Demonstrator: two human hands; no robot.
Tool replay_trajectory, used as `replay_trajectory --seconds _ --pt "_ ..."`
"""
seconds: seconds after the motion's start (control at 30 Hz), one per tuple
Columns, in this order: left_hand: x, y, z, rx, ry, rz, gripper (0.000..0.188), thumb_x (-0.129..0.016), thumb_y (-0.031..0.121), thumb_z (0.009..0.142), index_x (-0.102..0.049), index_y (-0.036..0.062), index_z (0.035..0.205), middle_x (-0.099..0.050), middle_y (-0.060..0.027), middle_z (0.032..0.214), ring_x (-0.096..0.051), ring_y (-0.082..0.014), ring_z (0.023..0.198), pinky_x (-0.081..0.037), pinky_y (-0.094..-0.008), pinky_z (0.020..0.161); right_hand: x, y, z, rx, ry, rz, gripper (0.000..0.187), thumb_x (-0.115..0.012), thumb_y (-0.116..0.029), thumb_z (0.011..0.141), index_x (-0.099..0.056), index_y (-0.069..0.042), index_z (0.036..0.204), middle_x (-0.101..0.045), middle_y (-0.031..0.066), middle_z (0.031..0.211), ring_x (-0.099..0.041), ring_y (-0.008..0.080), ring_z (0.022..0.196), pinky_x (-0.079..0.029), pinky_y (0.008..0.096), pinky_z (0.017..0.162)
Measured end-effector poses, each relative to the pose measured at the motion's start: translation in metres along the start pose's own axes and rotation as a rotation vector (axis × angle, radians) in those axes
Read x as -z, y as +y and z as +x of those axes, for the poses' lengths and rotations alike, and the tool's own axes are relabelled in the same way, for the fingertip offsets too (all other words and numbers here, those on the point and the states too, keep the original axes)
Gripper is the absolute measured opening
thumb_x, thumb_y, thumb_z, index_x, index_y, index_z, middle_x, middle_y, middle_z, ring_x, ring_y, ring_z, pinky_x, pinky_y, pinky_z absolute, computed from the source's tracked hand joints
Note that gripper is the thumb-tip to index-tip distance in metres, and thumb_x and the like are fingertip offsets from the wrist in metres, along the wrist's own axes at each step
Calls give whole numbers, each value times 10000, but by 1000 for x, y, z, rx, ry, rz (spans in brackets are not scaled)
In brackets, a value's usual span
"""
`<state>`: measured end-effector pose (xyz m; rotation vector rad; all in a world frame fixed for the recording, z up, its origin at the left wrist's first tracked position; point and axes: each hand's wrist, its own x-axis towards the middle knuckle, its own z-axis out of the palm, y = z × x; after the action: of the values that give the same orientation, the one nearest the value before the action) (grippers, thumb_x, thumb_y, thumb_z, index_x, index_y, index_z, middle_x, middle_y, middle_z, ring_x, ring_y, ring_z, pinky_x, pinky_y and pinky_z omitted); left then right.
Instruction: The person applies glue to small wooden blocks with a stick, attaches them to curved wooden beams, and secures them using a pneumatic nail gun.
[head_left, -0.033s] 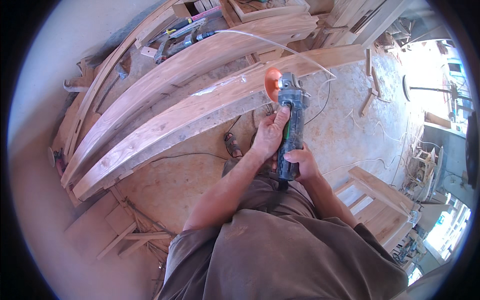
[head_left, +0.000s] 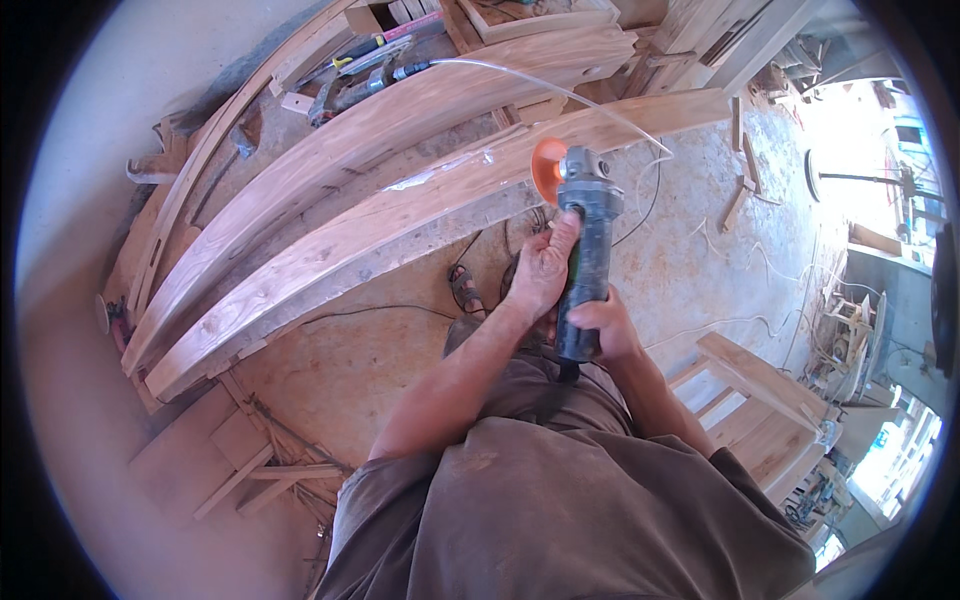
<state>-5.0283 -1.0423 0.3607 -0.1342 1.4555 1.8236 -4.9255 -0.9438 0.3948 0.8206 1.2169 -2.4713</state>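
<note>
An angle grinder (head_left: 592, 235) with a dusty dark body stands upright in front of me, held in both hands. An orange disc (head_left: 546, 172) sits at its head on the left side. My left hand (head_left: 541, 270) is wrapped around the body, the thumb lying along it below the head. Lower down, near the cord end, my right hand (head_left: 610, 326) grips the same tool. Just beyond the disc lies a long curved wooden beam (head_left: 300, 268); whether the disc touches it, I cannot tell. The fingers behind the body are partly hidden.
A second curved beam (head_left: 330, 148) runs behind the first. Another power tool (head_left: 360, 90) lies past it with a pale cable (head_left: 560, 92). Cables trail over the floor on the right. A wooden frame (head_left: 750, 400) stands at right, wood scraps (head_left: 265, 470) lie at lower left, and my sandalled foot (head_left: 464, 288) shows below the beam.
The grinder has shifted very slightly right, and its body looks a little more blurred. Both hands keep their hold on it.
</note>
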Motion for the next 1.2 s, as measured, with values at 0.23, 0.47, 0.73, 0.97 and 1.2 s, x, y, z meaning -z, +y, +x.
replay_trajectory --seconds 0.23,0.47,0.73,0.97,1.2 --pt "23 2 -8 209 -286 -695 684 -314 610 1077 -592 11 1257 -713 -167 986 -705 -277 835 -592 -414 810 -23 12 5 115 116 -272 427 -746 -131 653 -665 47 1033 -703 84 843 -692 194 712 -570 330 674" --pt "55 -26 -8 43 -129 -280 395 -707 306 971 -637 1 1213 -724 -105 993 -694 -194 859 -572 -356 808 -31 29 30 136 148 -610 491 -759 -111 642 -635 14 1100 -680 59 896 -674 157 793 -551 323 726" --pt "67 4 14 119 46 -236 167 -797 147 873 -733 5 931 -710 -52 855 -656 -133 725 -545 -314 672 -36 28 74 108 199 -778 534 -736 -159 629 -606 38 1108 -678 120 850 -692 220 807 -543 346 727" --pt "45 -3 38 127 57 -168 208 -743 110 882 -716 -54 1006 -745 -130 941 -703 -188 817 -577 -340 763 -6 20 87 110 170 -700 561 -762 -169 636 -602 33 1134 -699 134 897 -711 235 853 -550 354 751" --pt "31 -6 43 96 119 -240 190 -771 109 859 -728 -18 994 -734 -85 911 -689 -162 793 -569 -333 755 15 13 92 63 166 -803 579 -795 -112 634 -609 36 1162 -719 132 963 -700 221 925 -548 365 850"
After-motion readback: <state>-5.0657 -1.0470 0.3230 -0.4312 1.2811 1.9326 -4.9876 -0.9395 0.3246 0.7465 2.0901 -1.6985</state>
